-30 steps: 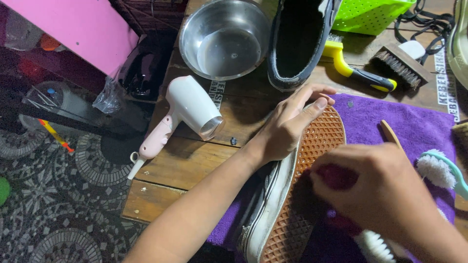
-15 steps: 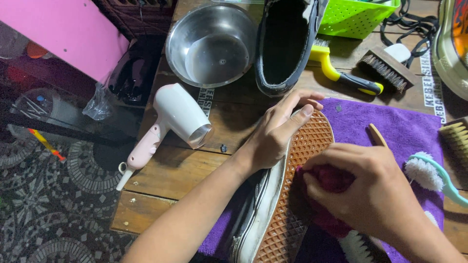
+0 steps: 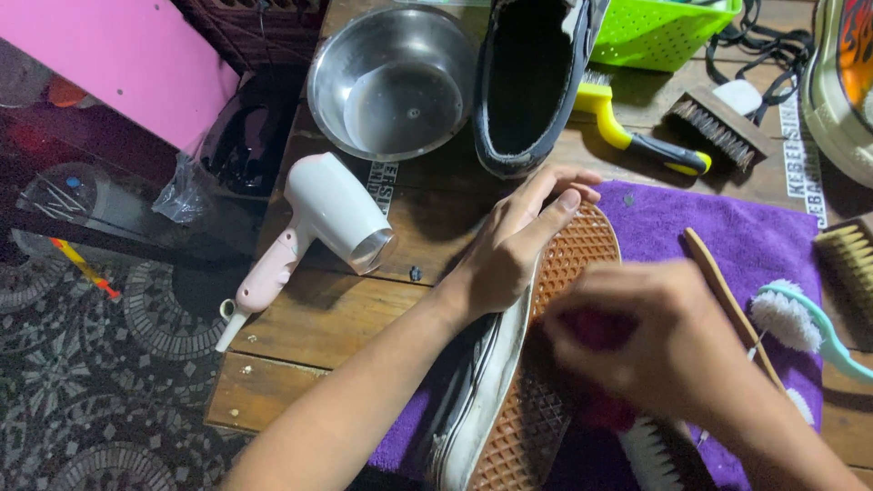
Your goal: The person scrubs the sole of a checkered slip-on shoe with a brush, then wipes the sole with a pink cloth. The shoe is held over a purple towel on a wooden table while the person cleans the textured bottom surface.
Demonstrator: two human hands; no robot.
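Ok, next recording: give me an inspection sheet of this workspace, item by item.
Surface: wooden plank table, purple towel spread on it.
Job's things: upturned white-edged shoe with brown waffle sole; dark red brush, blurred.
Clutter: steel bowl, white-pink hair dryer, dark shoe, green basket, yellow-handled brush, wooden brush, teal-handled brush.
Hands: left hand presses the sole; right hand grips the red brush.
Cables: black cord behind the basket.
Surroundings: patterned floor.

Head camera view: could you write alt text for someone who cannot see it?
A left hand steadies an upturned sneaker with a brown waffle sole on a purple towel, while the blurred right hand presses something red onto the sole. A steel bowl, hair dryer and brushes lie around.
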